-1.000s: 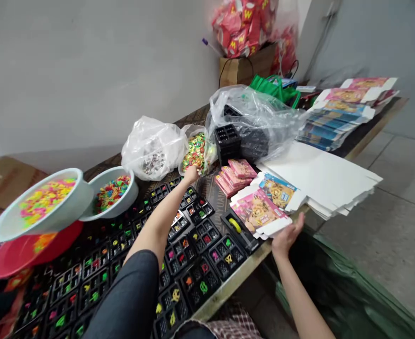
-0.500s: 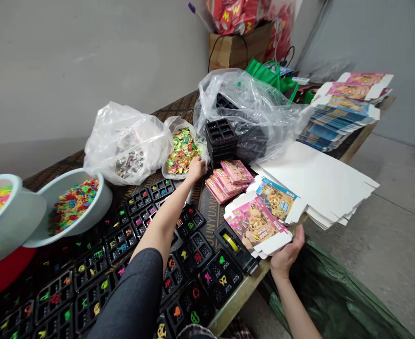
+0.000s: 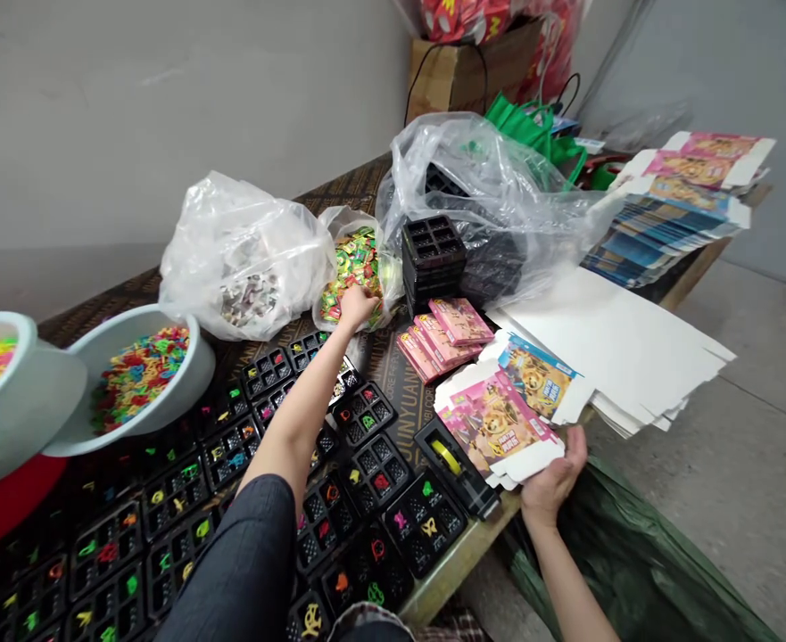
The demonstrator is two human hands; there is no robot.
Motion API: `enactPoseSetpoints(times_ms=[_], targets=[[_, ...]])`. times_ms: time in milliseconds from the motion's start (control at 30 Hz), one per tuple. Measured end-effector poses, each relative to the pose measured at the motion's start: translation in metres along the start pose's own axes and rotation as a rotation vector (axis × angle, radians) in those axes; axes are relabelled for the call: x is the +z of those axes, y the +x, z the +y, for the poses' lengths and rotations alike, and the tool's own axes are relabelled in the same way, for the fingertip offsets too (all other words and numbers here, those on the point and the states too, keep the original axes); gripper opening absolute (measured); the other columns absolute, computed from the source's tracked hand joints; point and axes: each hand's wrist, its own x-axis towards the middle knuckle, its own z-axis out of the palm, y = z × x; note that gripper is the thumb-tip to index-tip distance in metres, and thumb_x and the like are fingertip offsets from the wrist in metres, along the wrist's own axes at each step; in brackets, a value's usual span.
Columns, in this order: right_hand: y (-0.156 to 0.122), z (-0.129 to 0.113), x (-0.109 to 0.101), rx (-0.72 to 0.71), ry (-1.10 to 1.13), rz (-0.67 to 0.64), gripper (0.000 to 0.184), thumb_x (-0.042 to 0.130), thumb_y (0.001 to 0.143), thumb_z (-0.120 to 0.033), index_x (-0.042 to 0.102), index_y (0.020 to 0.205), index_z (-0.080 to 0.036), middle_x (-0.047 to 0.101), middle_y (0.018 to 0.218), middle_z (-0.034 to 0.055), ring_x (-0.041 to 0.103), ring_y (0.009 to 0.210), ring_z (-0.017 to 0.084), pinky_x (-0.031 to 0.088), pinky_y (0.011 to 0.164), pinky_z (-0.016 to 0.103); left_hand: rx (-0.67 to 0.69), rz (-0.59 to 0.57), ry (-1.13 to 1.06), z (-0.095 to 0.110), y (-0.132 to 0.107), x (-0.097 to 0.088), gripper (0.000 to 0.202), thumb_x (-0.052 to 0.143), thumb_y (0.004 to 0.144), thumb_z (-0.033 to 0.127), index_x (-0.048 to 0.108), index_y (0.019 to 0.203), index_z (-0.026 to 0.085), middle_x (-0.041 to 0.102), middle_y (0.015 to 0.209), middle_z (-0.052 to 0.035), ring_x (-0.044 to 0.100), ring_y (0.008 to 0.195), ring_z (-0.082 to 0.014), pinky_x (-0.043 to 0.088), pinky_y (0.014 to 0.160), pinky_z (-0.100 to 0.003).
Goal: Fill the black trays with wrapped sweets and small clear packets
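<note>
My left hand (image 3: 356,306) reaches far across the table into a clear bag of small coloured packets (image 3: 353,267); its fingers curl among the packets, and what they hold is hidden. My right hand (image 3: 553,481) grips the near edge of a stack of flat printed cartons (image 3: 500,419) at the table's front edge. Several black compartment trays (image 3: 366,464) with small coloured toy pieces lie under my left arm.
Two pale bowls of coloured pieces (image 3: 142,374) sit at the left over a red bowl (image 3: 4,513). A white plastic bag (image 3: 245,254), stacked black trays (image 3: 433,259) in a big bag, pink packs (image 3: 442,330), a tape dispenser (image 3: 456,464), white card sheets (image 3: 613,348) and carton stacks (image 3: 674,209) crowd the table.
My left hand has moved left and deeper into the packet bag. My right hand has closed on the edge of the carton stack. The view has shifted.
</note>
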Motion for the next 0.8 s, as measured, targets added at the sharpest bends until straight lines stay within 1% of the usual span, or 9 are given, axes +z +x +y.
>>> enactPoseSetpoints(times_ms=[67,133,200,267,333,400,567,667,800], targets=[[0.0,0.0,0.0,-0.001,-0.01,-0.004,0.089,0.018,0.086,-0.078,0.034,0.144,-0.012,0.038,0.146,0.0209,0.035,0.138,0.036,0.027,0.112,0.059,-0.102,0.017,-0.005,-0.014,0.001,-0.011,0.026,0.058,0.079,0.027,0.07,0.098,0.014,0.068,0.092,-0.0116,0.062,0.091,-0.0261,0.044,0.079,-0.032],[0.0,0.001,-0.001,-0.003,-0.023,-0.007,0.089,0.018,0.087,-0.078,0.034,0.144,-0.012,0.038,0.145,0.0212,0.035,0.137,0.036,0.027,0.112,0.059,-0.141,0.099,0.023,-0.025,0.0,-0.015,0.039,0.062,0.078,0.032,0.064,0.113,0.015,0.065,0.11,-0.016,0.059,0.104,-0.03,0.044,0.084,-0.035],[0.0,0.001,-0.001,-0.006,-0.026,-0.009,0.089,0.019,0.087,-0.077,0.034,0.144,-0.011,0.038,0.145,0.0218,0.036,0.137,0.036,0.027,0.112,0.058,-0.114,0.179,0.045,-0.031,-0.003,-0.013,0.047,0.064,0.079,0.035,0.058,0.122,0.017,0.057,0.123,-0.0186,0.053,0.115,-0.0327,0.042,0.091,-0.039],[0.0,0.002,-0.001,-0.01,-0.02,-0.011,0.088,0.02,0.087,-0.076,0.034,0.144,-0.011,0.038,0.146,0.0224,0.036,0.137,0.035,0.027,0.112,0.058,-0.045,0.198,0.05,-0.029,-0.006,-0.005,0.038,0.06,0.082,0.034,0.061,0.117,0.018,0.056,0.121,-0.0172,0.05,0.117,-0.0322,0.039,0.094,-0.04],[0.0,0.003,0.0,-0.017,-0.018,-0.01,0.086,0.021,0.088,-0.075,0.034,0.144,-0.01,0.038,0.146,0.0228,0.036,0.137,0.035,0.027,0.112,0.058,0.042,0.173,0.041,-0.024,-0.008,0.006,0.024,0.059,0.083,0.031,0.066,0.103,0.018,0.058,0.113,-0.0141,0.051,0.114,-0.0299,0.039,0.095,-0.038],[0.0,0.003,0.0,-0.026,-0.028,-0.007,0.084,0.022,0.089,-0.073,0.035,0.143,-0.01,0.038,0.145,0.023,0.036,0.137,0.035,0.026,0.112,0.058,0.128,0.126,0.024,-0.015,-0.009,0.016,0.018,0.061,0.083,0.028,0.068,0.094,0.016,0.059,0.106,-0.0122,0.053,0.108,-0.0275,0.04,0.092,-0.035],[0.0,0.003,-0.001,-0.029,-0.053,-0.011,0.082,0.023,0.09,-0.072,0.037,0.142,-0.01,0.039,0.145,0.0229,0.037,0.137,0.036,0.027,0.112,0.058,0.364,-0.001,0.009,0.006,-0.002,0.028,0.018,0.056,0.086,0.02,0.072,0.09,0.013,0.061,0.097,-0.01,0.056,0.099,-0.0218,0.041,0.087,-0.03],[0.0,0.004,-0.001,-0.024,-0.068,-0.012,0.082,0.023,0.09,-0.072,0.037,0.142,-0.01,0.039,0.145,0.0224,0.037,0.136,0.035,0.027,0.112,0.058,0.435,-0.056,0.036,0.016,0.0,0.03,0.015,0.06,0.083,0.022,0.073,0.085,0.014,0.063,0.097,-0.011,0.059,0.097,-0.0228,0.044,0.085,-0.03],[0.0,0.004,-0.001,-0.02,-0.065,-0.004,0.083,0.024,0.089,-0.072,0.038,0.141,-0.009,0.04,0.144,0.0229,0.038,0.136,0.035,0.027,0.112,0.058,0.468,-0.156,0.162,0.022,-0.005,0.033,0.021,0.062,0.08,0.025,0.074,0.091,0.012,0.063,0.105,-0.0146,0.061,0.101,-0.0273,0.046,0.085,-0.032]])
